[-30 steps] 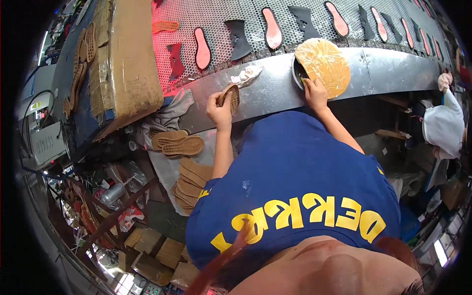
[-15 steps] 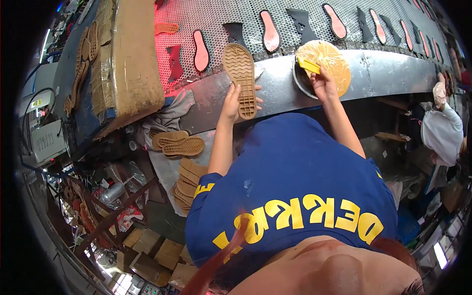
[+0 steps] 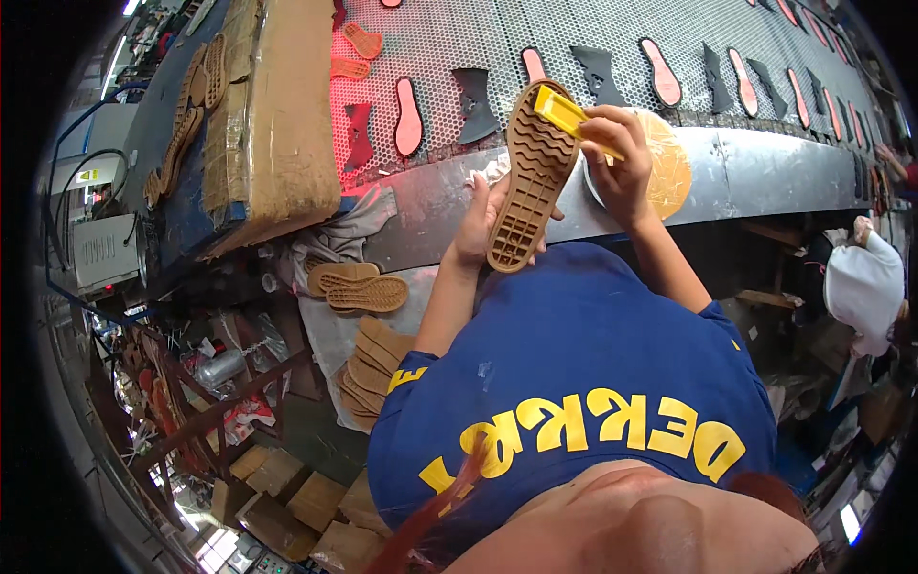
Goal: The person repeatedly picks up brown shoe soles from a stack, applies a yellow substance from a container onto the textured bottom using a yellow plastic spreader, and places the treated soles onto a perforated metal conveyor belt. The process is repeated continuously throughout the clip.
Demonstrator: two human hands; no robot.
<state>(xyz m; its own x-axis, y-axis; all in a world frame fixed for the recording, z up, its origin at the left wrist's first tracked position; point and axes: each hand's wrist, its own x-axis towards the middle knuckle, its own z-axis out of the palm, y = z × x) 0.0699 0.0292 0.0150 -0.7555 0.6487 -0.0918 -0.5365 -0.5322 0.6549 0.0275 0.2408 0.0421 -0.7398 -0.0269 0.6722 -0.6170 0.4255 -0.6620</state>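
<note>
My left hand (image 3: 476, 225) is closed on a brown rubber shoe sole (image 3: 532, 196), tread side facing me, toe end away. In my closed right hand (image 3: 622, 172) is a flat yellow tool (image 3: 562, 111). The tool lies over the toe end of the sole; its working edge is hidden, so its kind cannot be told. Behind my right hand, a round tub with a tan, wrinkled cover (image 3: 671, 177) sits on the metal ledge (image 3: 746, 167). A crumpled white scrap (image 3: 493, 168) is beside my left hand.
Pink insoles (image 3: 660, 72) and dark upper pieces (image 3: 474, 105) lie along a mesh conveyor (image 3: 430, 43). A large cardboard box (image 3: 292, 124) stands at the left. Brown soles (image 3: 365, 293) rest in piles below it. At the right, another person's white sleeve (image 3: 865, 287) shows.
The yellow tool has moved left from the tub to the sole's toe end with my right hand. My left hand has brought the sole slightly right and nearer, tilting it.
</note>
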